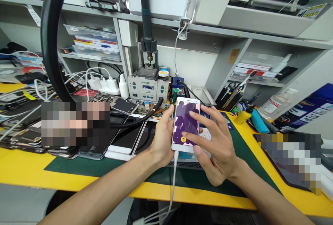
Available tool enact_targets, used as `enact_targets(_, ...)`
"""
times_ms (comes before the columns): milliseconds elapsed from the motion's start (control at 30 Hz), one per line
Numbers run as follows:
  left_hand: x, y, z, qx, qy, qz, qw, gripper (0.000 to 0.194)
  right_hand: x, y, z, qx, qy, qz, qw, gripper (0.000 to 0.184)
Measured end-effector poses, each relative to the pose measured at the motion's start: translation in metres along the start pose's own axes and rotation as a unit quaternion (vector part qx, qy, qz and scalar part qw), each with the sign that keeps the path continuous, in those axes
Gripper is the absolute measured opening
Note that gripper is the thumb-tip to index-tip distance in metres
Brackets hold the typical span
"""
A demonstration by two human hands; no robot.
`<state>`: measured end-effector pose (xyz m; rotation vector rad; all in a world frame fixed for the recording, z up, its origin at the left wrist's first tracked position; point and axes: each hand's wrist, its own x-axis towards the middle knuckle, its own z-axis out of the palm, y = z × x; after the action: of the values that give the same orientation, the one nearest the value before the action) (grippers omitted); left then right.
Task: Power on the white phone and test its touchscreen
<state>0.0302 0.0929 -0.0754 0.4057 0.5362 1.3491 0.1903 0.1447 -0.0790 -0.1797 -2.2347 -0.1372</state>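
Observation:
A white smartphone [182, 121] is held upright in my left hand [163, 138], whose thumb lies along its left edge. Its screen is lit purple, with a small yellow icon near the bottom. My right hand [217, 145] is spread over the phone's right side, fingers apart, two fingertips at the screen. Whether they press the glass I cannot tell. A white charging cable [174, 178] runs from the phone's lower end down past the table edge.
A grey soldering station [147, 88] stands behind the phone. Stacked phone parts [23, 127] cover the left side. A dark tablet [275, 162] lies at the right, near a yellow bottle [243, 116]. Under my hands is a green mat [247, 155]. A thick black hose [50, 37] arches at the left.

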Motion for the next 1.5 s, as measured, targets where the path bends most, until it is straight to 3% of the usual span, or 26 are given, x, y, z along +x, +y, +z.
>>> enact_targets(667,-0.003,-0.006,0.004,0.009,-0.025,0.023,0.999,0.055,0.002,0.001,0.001,-0.059,-0.039,0.044,0.997,0.043)
enact_targets(1200,-0.003,-0.007,0.007,0.026,-0.016,-0.013,0.999,0.056,0.004,0.013,-0.005,-0.12,-0.006,0.106,0.987,0.044)
enact_targets(1500,-0.004,-0.005,0.005,0.038,-0.022,-0.043,0.998,0.064,0.005,0.016,-0.009,-0.119,0.061,0.133,0.982,0.039)
